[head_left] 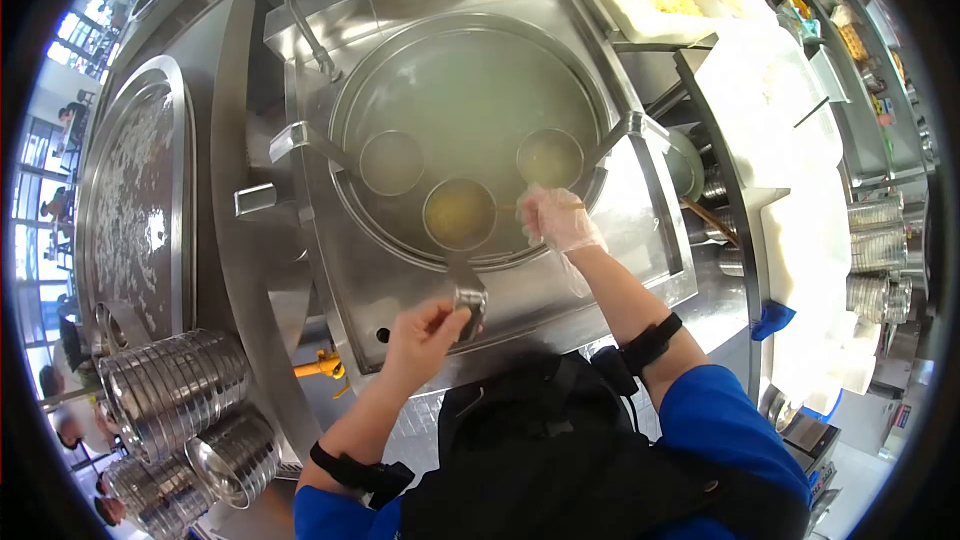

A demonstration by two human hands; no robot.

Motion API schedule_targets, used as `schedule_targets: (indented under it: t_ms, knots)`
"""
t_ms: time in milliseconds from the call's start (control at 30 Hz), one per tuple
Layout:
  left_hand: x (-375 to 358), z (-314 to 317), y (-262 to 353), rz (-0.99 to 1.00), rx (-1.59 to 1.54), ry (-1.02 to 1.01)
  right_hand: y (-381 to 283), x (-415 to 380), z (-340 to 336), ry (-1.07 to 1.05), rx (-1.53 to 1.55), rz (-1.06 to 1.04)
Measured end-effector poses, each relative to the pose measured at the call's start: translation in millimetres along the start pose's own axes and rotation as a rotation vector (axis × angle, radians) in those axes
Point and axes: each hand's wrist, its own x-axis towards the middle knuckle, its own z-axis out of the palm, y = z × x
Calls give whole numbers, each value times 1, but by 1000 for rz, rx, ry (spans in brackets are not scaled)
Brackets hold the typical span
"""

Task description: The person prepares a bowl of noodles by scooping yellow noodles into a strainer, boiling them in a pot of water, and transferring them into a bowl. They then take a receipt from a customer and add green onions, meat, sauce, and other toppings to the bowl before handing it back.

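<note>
A large round steel vat [470, 50] of cloudy hot water sits in a steel counter. Three strainer baskets hang in it: one at the left [391, 162], one in the middle [459, 214] holding yellowish noodles, one at the right [549, 157]. My left hand [424, 336] is bare and closed around the handle [468, 292] of the middle basket at the vat's near rim. My right hand [556, 220], in a thin clear glove, grips chopsticks [515, 207] that point left toward the middle basket.
Stacks of steel bowls [175, 390] stand at the lower left. A second round lidded vat [135, 200] lies to the left. A bent faucet [310, 0] rises behind the vat. White boards [800, 230] and stacked clear cups [875, 240] fill the right side.
</note>
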Motion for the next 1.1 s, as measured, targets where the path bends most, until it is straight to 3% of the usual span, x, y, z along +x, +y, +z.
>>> schedule_targets:
  t_ms: [100,233,400,500,633,700,833,867,1000,1100]
  knots:
    - [22,-2,13,56,-46,71,-19,-21,1,129,-7,-22]
    - [37,-1,32,40,-179,156,-28,-40,-16,95,32,-118]
    - [37,-4,27,32,-109,185,-49,-76,-32,96,63,-255]
    - [34,-5,22,3,-116,198,-63,-120,-67,293,-347,-225]
    - [29,3,22,-18,-143,261,-59,-145,-131,328,-438,-523]
    - [26,7,22,-25,-147,293,-55,-148,-152,420,-405,-487]
    - [20,21,10,-37,-165,349,-52,-145,-181,336,-545,-591]
    - [18,25,10,-45,-169,372,-52,-144,-186,290,-553,-505]
    - [15,39,14,-41,-284,490,-58,-137,-182,142,-218,-357]
    - [17,43,19,-10,-321,557,-73,-117,-147,55,-424,-522]
